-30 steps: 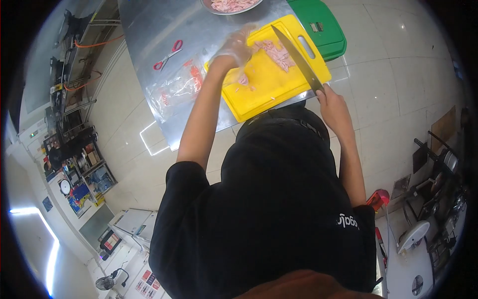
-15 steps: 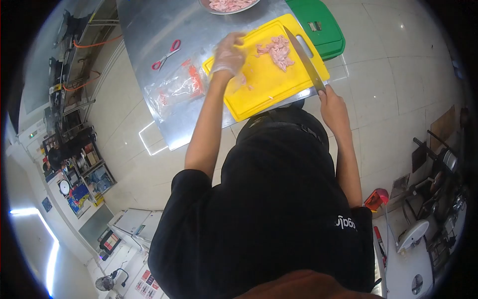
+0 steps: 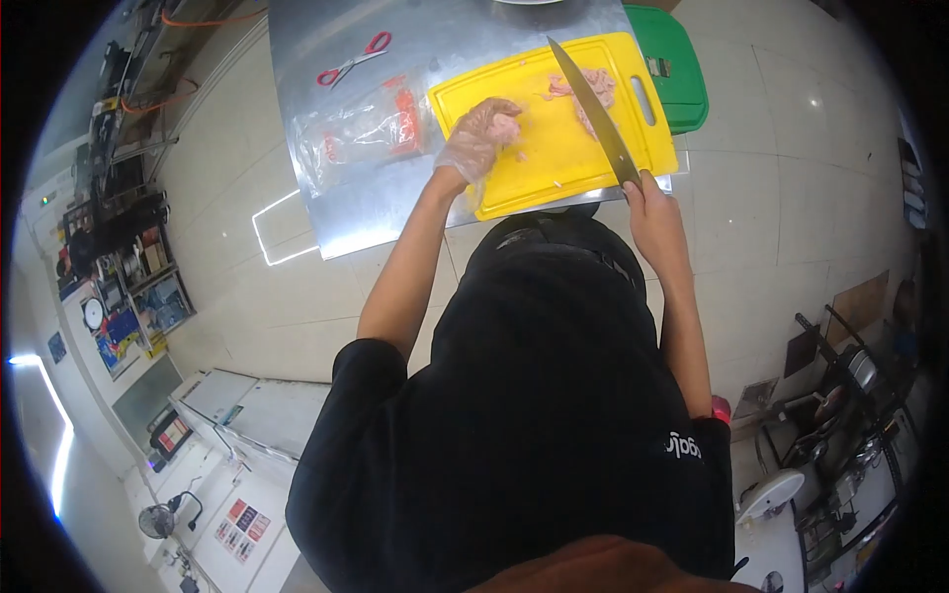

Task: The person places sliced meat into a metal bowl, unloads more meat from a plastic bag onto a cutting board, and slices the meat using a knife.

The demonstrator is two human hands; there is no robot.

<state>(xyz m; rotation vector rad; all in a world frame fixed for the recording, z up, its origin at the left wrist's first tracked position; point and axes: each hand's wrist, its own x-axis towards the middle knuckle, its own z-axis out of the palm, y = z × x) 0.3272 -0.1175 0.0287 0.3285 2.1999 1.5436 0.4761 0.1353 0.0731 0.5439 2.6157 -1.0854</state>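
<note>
My left hand [image 3: 477, 137], in a clear plastic glove, has its fingers curled around a piece of pale pink meat [image 3: 504, 128] over the left part of the yellow cutting board [image 3: 539, 183]. My right hand [image 3: 654, 219] grips the handle of a long knife [image 3: 593, 109] at the board's near right edge. The blade points away from me, above the board. Beside and partly under it lies a pile of cut pink meat [image 3: 599, 87]. Small scraps dot the board near my left hand.
Red-handled scissors [image 3: 354, 60] and a clear plastic bag with red print [image 3: 371, 127] lie left of the board on the metal table [image 3: 306, 35]. A metal bowl [image 3: 534, 2] shows at the far edge. A green lid [image 3: 682, 84] is beyond the table's right side.
The view has shifted, cutting off most of the bowl. My left hand has moved onto the board and closed around meat. The knife now lies across the pile instead of right of it.
</note>
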